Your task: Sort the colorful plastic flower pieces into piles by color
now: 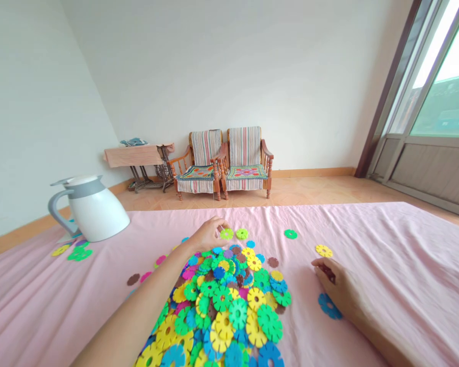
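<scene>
Left hand [206, 235] and right hand [334, 285] apart at the disc pile [224, 306]

The two hands are well apart, and the pile of plastic discs lies between them. The left hand rests at the far edge of the pile, just beside two green discs [234, 233]. The right hand closes on a dark red disc [328, 272]. Near this hand lie a blue disc [328, 306] and a yellow disc [324, 251]. All is on a pink sheet [367, 244]. Beyond the left hand stands a white jug [94, 209].

Nothing readable is showing
No words or numbers are appearing on the white jug [95, 211], the plastic discs [222, 300] beside it, or the striped chairs [229, 160] beyond it.
</scene>
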Tool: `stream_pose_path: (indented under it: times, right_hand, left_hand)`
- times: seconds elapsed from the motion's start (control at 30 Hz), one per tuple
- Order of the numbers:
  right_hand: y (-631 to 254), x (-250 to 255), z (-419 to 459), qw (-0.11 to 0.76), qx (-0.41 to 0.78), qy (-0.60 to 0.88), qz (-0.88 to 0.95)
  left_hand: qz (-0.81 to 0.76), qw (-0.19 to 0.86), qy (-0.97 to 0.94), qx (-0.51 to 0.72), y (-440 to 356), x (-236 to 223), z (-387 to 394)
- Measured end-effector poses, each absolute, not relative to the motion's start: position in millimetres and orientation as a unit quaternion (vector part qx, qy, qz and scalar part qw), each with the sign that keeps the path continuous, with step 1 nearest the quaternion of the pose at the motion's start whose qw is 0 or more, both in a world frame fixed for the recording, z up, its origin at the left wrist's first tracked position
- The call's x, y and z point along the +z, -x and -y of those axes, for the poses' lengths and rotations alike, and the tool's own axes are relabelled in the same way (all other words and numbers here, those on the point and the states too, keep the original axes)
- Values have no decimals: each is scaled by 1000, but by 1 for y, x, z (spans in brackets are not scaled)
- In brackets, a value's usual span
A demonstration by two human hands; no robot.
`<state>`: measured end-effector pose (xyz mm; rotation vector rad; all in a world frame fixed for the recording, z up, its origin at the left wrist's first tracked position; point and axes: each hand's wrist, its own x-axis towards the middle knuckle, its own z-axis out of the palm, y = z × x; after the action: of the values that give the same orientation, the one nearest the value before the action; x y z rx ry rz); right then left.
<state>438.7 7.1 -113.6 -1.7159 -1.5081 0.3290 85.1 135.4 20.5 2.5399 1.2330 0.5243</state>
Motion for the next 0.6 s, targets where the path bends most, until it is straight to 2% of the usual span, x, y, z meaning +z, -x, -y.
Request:
stream_pose_path:
  times: [0.3, 0.6]
  right_hand:
    - [-432, -103, -2, 398, 110, 685, 599]
    - [-426, -96, 1, 399, 114, 685, 599]
  left_hand:
    - [-415, 148, -874, 205, -125, -5, -170]
    - [-400, 162, -884, 179, -134, -19, -189]
